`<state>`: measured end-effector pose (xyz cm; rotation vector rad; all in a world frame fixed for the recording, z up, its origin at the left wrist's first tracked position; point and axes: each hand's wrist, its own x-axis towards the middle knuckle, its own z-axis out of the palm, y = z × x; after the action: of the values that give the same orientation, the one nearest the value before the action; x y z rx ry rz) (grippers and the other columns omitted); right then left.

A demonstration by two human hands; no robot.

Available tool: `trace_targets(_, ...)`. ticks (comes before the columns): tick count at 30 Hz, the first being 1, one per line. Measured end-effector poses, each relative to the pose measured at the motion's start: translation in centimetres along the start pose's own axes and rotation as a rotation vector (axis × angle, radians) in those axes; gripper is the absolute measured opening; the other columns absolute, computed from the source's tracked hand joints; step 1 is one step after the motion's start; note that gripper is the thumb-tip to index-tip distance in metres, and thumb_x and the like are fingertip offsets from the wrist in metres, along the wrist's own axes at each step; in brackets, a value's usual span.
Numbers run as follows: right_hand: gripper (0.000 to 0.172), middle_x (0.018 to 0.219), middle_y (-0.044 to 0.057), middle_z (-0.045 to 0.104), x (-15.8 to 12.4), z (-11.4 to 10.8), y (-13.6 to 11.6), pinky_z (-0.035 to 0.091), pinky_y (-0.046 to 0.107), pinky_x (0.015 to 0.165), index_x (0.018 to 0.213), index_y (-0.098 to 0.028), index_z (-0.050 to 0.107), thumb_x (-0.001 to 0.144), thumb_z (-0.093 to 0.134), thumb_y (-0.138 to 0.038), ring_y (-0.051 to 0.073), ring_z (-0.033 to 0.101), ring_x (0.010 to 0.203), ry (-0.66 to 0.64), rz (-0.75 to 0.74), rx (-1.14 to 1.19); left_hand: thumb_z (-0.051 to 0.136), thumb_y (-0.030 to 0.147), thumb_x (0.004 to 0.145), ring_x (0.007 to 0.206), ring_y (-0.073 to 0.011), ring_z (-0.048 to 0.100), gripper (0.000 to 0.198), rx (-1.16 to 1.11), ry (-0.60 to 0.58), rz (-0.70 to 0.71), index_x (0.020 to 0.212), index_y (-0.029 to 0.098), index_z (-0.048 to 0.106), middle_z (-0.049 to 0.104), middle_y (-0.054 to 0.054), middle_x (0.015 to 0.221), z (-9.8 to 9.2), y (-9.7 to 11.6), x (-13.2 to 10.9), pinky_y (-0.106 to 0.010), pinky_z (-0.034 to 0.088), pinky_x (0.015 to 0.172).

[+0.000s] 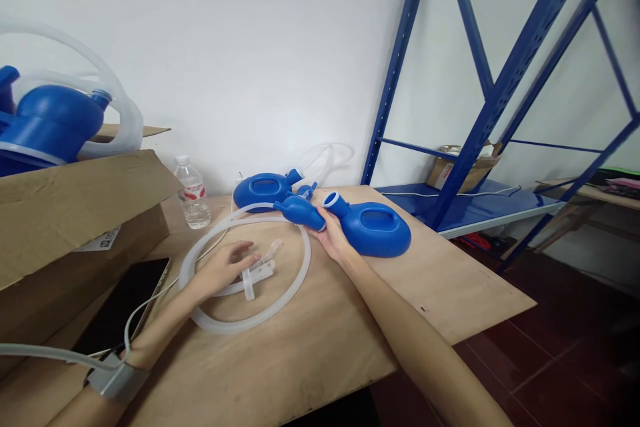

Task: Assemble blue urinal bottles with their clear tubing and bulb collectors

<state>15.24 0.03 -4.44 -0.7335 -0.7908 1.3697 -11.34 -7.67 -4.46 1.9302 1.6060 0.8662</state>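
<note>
Blue plastic all over the surface (345, 333) in the head view, the only one. The right hand (327, 230) has its fingers wrapped round a blue bulb-shaped piece (301, 212), narrow end pointing left, wide end toward the palm. A loop of translucent tube (300, 273) runs up to that narrow end and lies coiled on the wood below it. The left hand (230, 265) is inside the loop, fingers bent, right up by a clear plastic fitting (260, 272); honestly can't tell if it's pinching it or just resting there. There's a grey band (117, 379) on the left wrist with a cable by it.

Just right of the bulb sits a blue jug (377, 232) with a handle, its white-rimmed mouth tipped up to the left. Another blue jug (257, 192) sits behind, near the wall. Over on the left: a water bottle (193, 195), a flat black device (123, 303) and an open cardboard box (95, 213) with more blue parts (63, 120) and tubing sticking out. Blue metal shelving (450, 160) stands off to the right.
</note>
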Motion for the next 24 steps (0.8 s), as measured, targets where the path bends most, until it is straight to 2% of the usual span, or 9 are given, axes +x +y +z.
trace_targets(2, 0.039, 0.11, 0.002, 0.07, 0.1, -0.3, 0.2, 0.06, 0.042, 0.084, 0.093, -0.023, 0.066, 0.066, 0.086, -0.043, 0.025, 0.063, 0.112, -0.021, 0.018, -0.021, 0.053, 0.068, 0.085, 0.113, -0.0317, 0.068, 0.058, 0.009, -0.041, 0.061, 0.113, 0.021, 0.073, 0.072, -0.011, 0.124, -0.1, 0.4, -0.1, -0.043, 0.053, 0.1)
trace_targets(5, 0.042, 0.102, 0.002, 0.07, -0.2, 0.1, 0.9, 0.059, 0.04, 0.082, 0.093, -0.023, 0.066, 0.062, 0.088, -0.042, 0.025, 0.065, 0.107, -0.015, 0.092, -0.074, 0.042, 0.064, 0.092, 0.112, -0.03, 0.067, 0.055, 0.087, 0.035, 0.159, 0.105, 0.023, 0.077, 0.075, -0.008, 0.118, 0.0, 0.8, -0.3, -0.042, 0.05, 0.103)
trace_targets(7, 0.046, 0.103, 0.002, 0.07, -0.4, 0.4, 1.2, 0.059, 0.039, 0.08, 0.097, -0.024, 0.067, 0.06, 0.088, -0.042, 0.025, 0.065, 0.105, -0.024, 0.118, -0.102, 0.039, 0.062, 0.094, 0.11, -0.0301, 0.068, 0.055, 0.124, 0.029, 0.18, 0.102, 0.023, 0.077, 0.077, -0.008, 0.114, 0.0, 0.6, -0.2, -0.042, 0.05, 0.101)
trace_targets(11, 0.047, 0.106, 0.002, 0.069, -0.6, 0.8, 1.4, 0.059, 0.036, 0.079, 0.1, -0.025, 0.065, 0.062, 0.088, -0.042, 0.023, 0.066, 0.103, -0.066, 0.107, -0.095, 0.048, 0.065, 0.087, 0.109, -0.0317, 0.068, 0.054, 0.159, -0.093, 0.159, 0.109, 0.025, 0.076, 0.075, -0.009, 0.118, -0.3, -0.8, 0.2, -0.042, 0.051, 0.097)
trace_targets(14, 0.049, 0.109, 0.003, 0.07, -0.6, 0.7, 1.5, 0.059, 0.037, 0.079, 0.101, -0.025, 0.064, 0.062, 0.087, -0.043, 0.023, 0.066, 0.102, -0.074, 0.118, -0.087, 0.058, 0.064, 0.08, 0.112, -0.034, 0.065, 0.054, 0.21, -0.103, 0.18, 0.113, 0.026, 0.076, 0.073, -0.011, 0.118, -0.2, -1.6, 0.2, -0.045, 0.049, 0.1)
trace_targets(16, 0.049, 0.111, 0.003, 0.07, -0.6, 0.7, 1.7, 0.058, 0.037, 0.079, 0.102, -0.025, 0.063, 0.062, 0.087, -0.043, 0.023, 0.066, 0.103, -0.067, 0.124, -0.088, 0.059, 0.062, 0.079, 0.112, -0.0343, 0.065, 0.053, 0.233, -0.087, 0.193, 0.115, 0.025, 0.075, 0.073, -0.012, 0.115, 0.1, -1.8, 0.2, -0.045, 0.049, 0.099)
trace_targets(18, 0.051, 0.112, 0.003, 0.069, -0.7, 0.8, 1.8, 0.058, 0.037, 0.079, 0.103, -0.026, 0.063, 0.062, 0.087, -0.043, 0.023, 0.067, 0.102, -0.049, 0.122, -0.082, 0.059, 0.061, 0.079, 0.107, -0.0334, 0.066, 0.055, 0.232, -0.072, 0.187, 0.118, 0.024, 0.073, 0.072, -0.012, 0.111, 0.4, -1.8, 0.3, -0.045, 0.05, 0.095)
trace_targets(21, 0.053, 0.111, 0.002, 0.069, -0.7, 1.0, 1.9, 0.059, 0.037, 0.079, 0.106, -0.027, 0.061, 0.062, 0.087, -0.042, 0.023, 0.067, 0.1, -0.034, 0.109, -0.06, 0.064, 0.059, 0.073, 0.093, -0.0308, 0.068, 0.062, 0.216, -0.031, 0.127, 0.121, 0.021, 0.071, 0.072, -0.01, 0.101, 0.5, -1.9, 0.4, -0.041, 0.053, 0.083)
trace_targets(24, 0.052, 0.111, 0.002, 0.069, -0.8, 1.1, 2.0, 0.058, 0.037, 0.079, 0.105, -0.026, 0.061, 0.063, 0.086, -0.042, 0.023, 0.067, 0.102, -0.054, 0.108, -0.053, 0.062, 0.053, 0.072, 0.075, -0.026, 0.067, 0.051, 0.189, -0.013, 0.032, 0.109, 0.021, 0.074, 0.07, -0.005, 0.081, 0.2, -2.0, 0.6, -0.036, 0.052, 0.068)
